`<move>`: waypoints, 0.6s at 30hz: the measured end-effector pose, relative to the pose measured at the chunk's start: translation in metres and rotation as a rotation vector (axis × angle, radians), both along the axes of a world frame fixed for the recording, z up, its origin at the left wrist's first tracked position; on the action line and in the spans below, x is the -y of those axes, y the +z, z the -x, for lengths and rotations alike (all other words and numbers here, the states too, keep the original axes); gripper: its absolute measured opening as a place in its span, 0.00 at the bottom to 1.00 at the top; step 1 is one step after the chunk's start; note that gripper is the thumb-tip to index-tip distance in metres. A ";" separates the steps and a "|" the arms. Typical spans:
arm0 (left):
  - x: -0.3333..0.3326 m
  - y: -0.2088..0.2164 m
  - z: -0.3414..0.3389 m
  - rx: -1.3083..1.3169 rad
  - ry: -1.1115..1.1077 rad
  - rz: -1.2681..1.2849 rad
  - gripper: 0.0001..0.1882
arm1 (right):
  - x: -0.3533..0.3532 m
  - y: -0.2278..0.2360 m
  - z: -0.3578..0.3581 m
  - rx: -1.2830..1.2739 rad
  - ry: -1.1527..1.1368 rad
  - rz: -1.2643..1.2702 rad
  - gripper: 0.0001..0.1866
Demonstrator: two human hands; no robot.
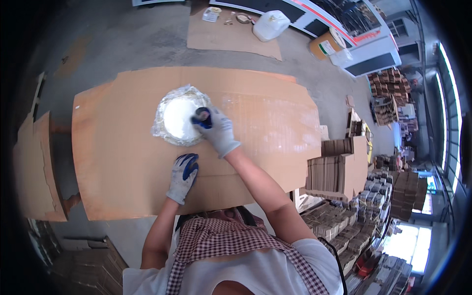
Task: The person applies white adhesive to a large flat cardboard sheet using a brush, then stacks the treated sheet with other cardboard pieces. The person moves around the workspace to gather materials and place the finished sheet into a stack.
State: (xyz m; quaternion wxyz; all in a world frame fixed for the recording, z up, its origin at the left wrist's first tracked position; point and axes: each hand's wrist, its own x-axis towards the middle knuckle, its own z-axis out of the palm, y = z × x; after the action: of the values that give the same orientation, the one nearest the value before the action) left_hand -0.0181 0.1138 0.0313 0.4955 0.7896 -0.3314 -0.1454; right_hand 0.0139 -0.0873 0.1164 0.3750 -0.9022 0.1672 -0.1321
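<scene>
A round tub of white paste (pixel 179 117), its rim wrapped in crumpled, smeared clear plastic, stands on a large cardboard sheet (pixel 118 169). My right hand (pixel 220 132), in a grey-white glove with a blue palm, is closed around a dark, round-ended handle (pixel 201 118) at the tub's right edge. Whatever the handle carries at its lower end is hidden by the hand. Nearer to me, my left hand (pixel 184 178), gloved the same way, rests on the cardboard below the tub. Its fingers are loosely bent and hold nothing visible. Wet-looking streaks shine on the cardboard right of the tub.
Stacked cardboard pieces (pixel 328 172) stand at the table's right end, with more bundles beyond. Another board (pixel 37 167) lies at the left. On the floor ahead are a white jerrycan (pixel 271 25) and a brown drum (pixel 328 44), beside a long machine (pixel 307 22).
</scene>
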 end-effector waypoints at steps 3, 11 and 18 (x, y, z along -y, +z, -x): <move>0.000 -0.005 0.000 0.024 0.011 0.007 0.17 | -0.003 -0.002 -0.002 -0.130 0.048 0.054 0.20; 0.004 0.005 0.000 0.018 -0.014 -0.039 0.17 | -0.002 0.023 0.007 0.100 -0.122 -0.199 0.19; -0.001 -0.005 0.002 0.025 0.004 0.002 0.20 | 0.015 0.002 0.021 0.129 -0.337 -0.991 0.09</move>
State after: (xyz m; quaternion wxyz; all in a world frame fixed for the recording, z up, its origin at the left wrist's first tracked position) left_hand -0.0205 0.1152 0.0264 0.4926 0.7914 -0.3362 -0.1341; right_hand -0.0076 -0.1022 0.1183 0.7397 -0.5673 0.3291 -0.1508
